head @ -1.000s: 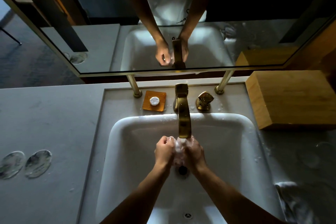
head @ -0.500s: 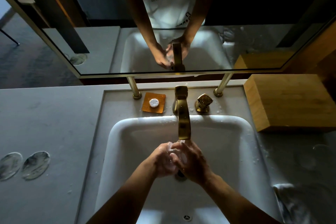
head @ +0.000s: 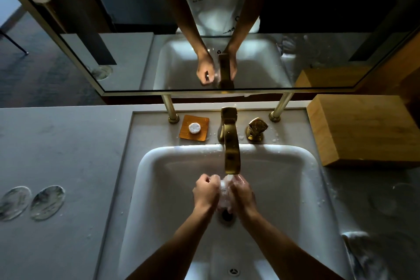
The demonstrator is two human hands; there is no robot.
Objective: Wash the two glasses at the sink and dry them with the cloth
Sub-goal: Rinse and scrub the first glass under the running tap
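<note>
Above the brass tap (head: 231,143), my mirror (head: 227,29) reflection shows me in a white short-sleeved T-shirt (head: 218,2) with dark brush-like markings down the chest and small print near the hem. Forearms are bare, no watch or rings I can see.

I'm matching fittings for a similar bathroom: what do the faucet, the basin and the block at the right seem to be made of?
Faucet: metal with a brushed gold or brass finish, judging by its soft yellow sheen. Basin: glossy white ceramic or porcelain, by its smooth bright highlights; enamel is possible. Block: light wood, perhaps bamboo, matte, with fine straight grain lines.
</note>
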